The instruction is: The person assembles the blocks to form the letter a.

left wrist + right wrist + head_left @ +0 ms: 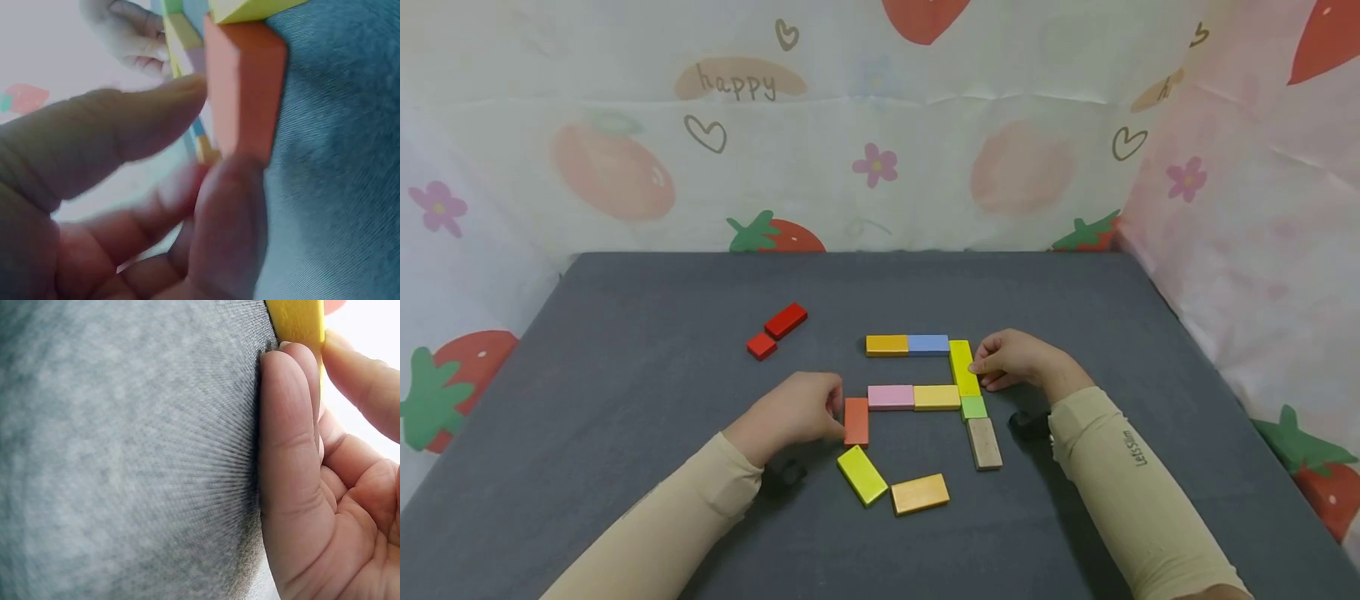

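My left hand [797,414] is at the left side of an orange-red block [856,422]. In the left wrist view, its thumb touches one edge of the block and a finger meets the end. The right hand [1018,362] touches the right long side of a long yellow block [962,362] with its thumb and fingertips. Between the hands, a pink block [891,397] and a light yellow block [937,397] lie end to end. A green block [973,407] and a pale wood block [984,443] continue below the yellow one.
An orange-yellow block [886,345] and a blue block [928,344] form the far row. Nearer lie a bright yellow block [862,476] and a tan block [920,495]. Two red blocks [786,320] sit at the back left of the dark table [655,333].
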The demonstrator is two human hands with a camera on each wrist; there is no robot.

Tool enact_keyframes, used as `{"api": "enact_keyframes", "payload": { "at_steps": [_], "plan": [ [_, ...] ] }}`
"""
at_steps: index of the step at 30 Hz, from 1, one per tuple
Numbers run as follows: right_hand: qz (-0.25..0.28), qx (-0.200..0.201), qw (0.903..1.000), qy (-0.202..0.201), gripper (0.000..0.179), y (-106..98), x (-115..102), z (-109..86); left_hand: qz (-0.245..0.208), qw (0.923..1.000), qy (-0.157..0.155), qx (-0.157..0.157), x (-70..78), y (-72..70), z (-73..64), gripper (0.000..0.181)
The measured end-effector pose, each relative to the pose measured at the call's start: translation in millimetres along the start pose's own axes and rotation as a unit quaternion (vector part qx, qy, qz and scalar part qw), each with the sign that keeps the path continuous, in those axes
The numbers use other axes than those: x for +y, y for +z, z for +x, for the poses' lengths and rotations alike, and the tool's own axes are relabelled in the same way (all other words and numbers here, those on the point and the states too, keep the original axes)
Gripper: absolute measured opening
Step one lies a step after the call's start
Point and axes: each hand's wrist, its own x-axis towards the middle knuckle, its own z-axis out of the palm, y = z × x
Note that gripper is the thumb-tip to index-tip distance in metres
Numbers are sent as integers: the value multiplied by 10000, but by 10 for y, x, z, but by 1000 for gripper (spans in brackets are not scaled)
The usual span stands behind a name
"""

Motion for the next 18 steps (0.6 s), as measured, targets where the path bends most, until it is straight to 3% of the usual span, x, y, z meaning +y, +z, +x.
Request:
{"api": "enact_keyframes", "payload": {
  "at_steps": [9,18],
  "plan": [
    [-22,-16,10000,-45,14,1,4,7,110,9963,331,-781,-20,96,-121,22],
    [9,-19,10000,-75,14,1,9,5,225,9977,149,-626,64,174,-160,24]
  ]
}}
